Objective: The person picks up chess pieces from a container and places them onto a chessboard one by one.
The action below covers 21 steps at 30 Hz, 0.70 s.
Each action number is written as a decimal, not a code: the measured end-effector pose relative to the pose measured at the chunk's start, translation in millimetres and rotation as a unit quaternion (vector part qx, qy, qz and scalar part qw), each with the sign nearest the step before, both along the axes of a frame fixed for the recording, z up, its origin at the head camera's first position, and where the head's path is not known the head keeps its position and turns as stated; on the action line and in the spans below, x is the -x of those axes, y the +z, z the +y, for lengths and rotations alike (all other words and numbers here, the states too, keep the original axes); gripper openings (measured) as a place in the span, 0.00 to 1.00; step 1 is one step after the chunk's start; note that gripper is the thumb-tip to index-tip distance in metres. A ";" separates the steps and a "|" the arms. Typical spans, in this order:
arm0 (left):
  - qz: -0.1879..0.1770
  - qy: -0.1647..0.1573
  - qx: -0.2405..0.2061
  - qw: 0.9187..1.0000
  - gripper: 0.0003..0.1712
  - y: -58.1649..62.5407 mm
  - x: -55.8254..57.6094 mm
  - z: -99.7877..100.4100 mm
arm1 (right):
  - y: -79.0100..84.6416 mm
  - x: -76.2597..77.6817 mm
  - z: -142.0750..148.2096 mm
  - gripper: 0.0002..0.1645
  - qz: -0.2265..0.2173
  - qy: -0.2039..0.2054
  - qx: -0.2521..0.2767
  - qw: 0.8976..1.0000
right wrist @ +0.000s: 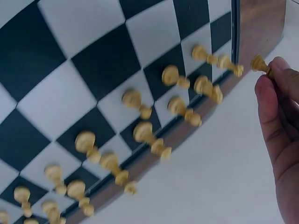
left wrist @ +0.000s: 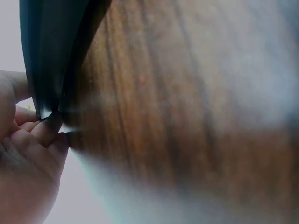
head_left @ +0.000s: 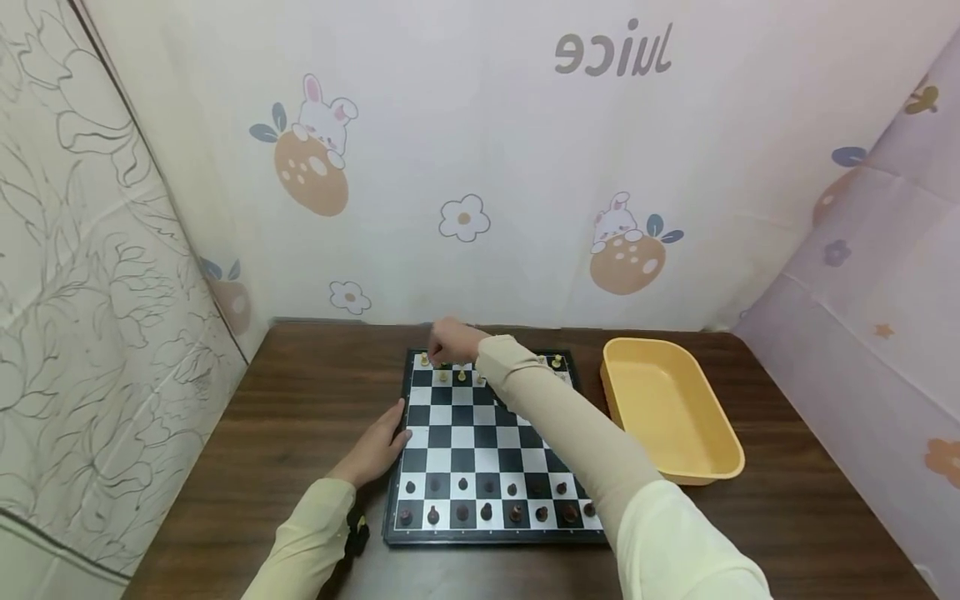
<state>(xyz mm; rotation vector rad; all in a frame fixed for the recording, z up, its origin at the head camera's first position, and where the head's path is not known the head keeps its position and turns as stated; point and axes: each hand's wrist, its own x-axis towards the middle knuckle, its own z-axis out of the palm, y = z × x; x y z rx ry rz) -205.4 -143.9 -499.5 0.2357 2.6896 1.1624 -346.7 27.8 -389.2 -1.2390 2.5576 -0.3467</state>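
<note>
My right hand [head_left: 453,340] reaches over the far left corner of the chessboard [head_left: 450,417]. In the right wrist view its thumb and fingertips pinch a pale yellow chess piece [right wrist: 258,62], base outward. The piece's top is hidden between the fingers. Other pale pieces [right wrist: 170,74] stand on the two far rows, the forearm covering some in the head view. Dark pieces [head_left: 486,511] occupy the two near rows. My left hand [head_left: 375,446] grips the board's left edge. In the left wrist view its fingers [left wrist: 49,128] meet the dark rim [left wrist: 51,56].
A yellow plastic tray [head_left: 667,408] stands right of the board, beside the right forearm. Dark wood-grain table [head_left: 322,383] surrounds the board. Printed cloth [head_left: 465,267] rises behind the table's far edge. A black object [head_left: 357,537] is at the left wrist.
</note>
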 end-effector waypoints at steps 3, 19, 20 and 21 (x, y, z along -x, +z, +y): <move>0.004 -0.001 -0.001 1.000 0.36 -0.1 0.3 -1.0 | -8.4 0.1 -9.7 0.08 -0.001 0.009 0.005 1.000; 0.019 -0.009 -0.007 1.000 0.35 -4.2 1.4 -2.2 | -44.9 1.2 -27.0 0.08 0.006 -0.044 -0.014 0.999; 0.018 -0.006 -0.007 1.000 0.36 -3.6 1.3 -2.8 | -45.3 1.6 -28.2 0.08 0.005 -0.045 -0.016 0.999; 0.016 -0.004 -0.006 1.000 0.36 -3.2 1.2 -3.6 | -46.4 2.3 -29.3 0.08 0.004 -0.044 -0.016 0.999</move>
